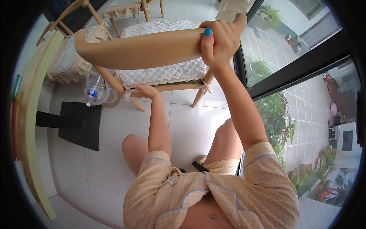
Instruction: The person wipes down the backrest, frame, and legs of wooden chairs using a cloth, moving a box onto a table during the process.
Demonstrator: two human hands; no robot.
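Note:
A light wooden chair (141, 51) stands in front of me with its curved back rail nearest. Its seat carries a white quilted cushion (160, 72) with a lace edge, tied to the posts by ribbons. My right hand (219, 44), blue polish on the thumbnail, is closed around the right part of the back rail. Lower down, my left hand (145, 91) grips the rear edge of the seat frame by the left post, close to a ribbon bow (127, 93). Its fingertips are partly hidden there.
A clear bag with an empty plastic bottle (92, 91) sits left of the chair. Beyond are more cushioned chairs (72, 57). A table edge (32, 114) and its black base plate (80, 126) are at left, a black-framed glass door (297, 68) at right.

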